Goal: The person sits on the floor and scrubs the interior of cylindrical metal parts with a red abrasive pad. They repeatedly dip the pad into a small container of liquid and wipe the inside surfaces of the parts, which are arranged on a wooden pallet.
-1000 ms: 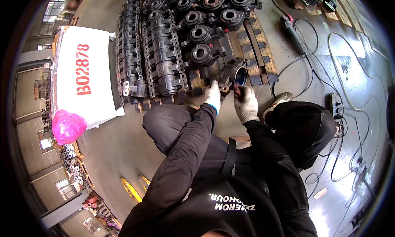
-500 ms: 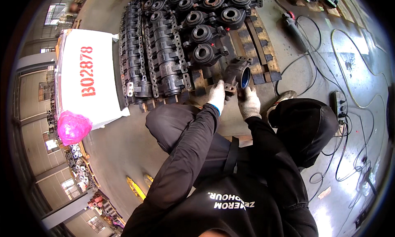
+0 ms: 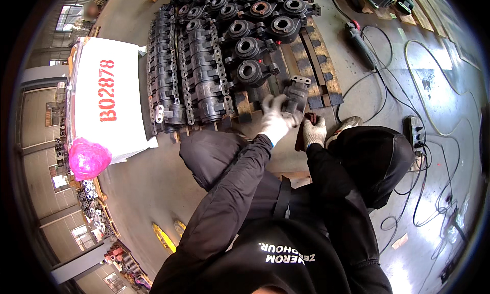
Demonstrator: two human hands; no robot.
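A black metal casting (image 3: 296, 93) with a flat, drilled flange at its far end sits at the pallet's near edge, in front of my knees. My left hand (image 3: 275, 119), in a white knit glove, is against its left side with fingers spread. My right hand (image 3: 315, 131), gloved alike, is closed at the near right end of the casting, around a brownish edge. Its fingertips are partly hidden. The casting's round bore is turned out of sight.
The wooden pallet (image 3: 322, 64) carries rows of black tubular castings (image 3: 206, 84) and several ring-ended castings (image 3: 250, 73). A white-covered crate (image 3: 122, 95) with a pink bundle (image 3: 90, 158) stands left. An angle grinder (image 3: 361, 48), cables and a power strip (image 3: 414, 132) lie right.
The casting has rotated, so its open bore no longer faces me. My left hand has spread its fingers along its side, and my right hand has shifted slightly nearer to me.
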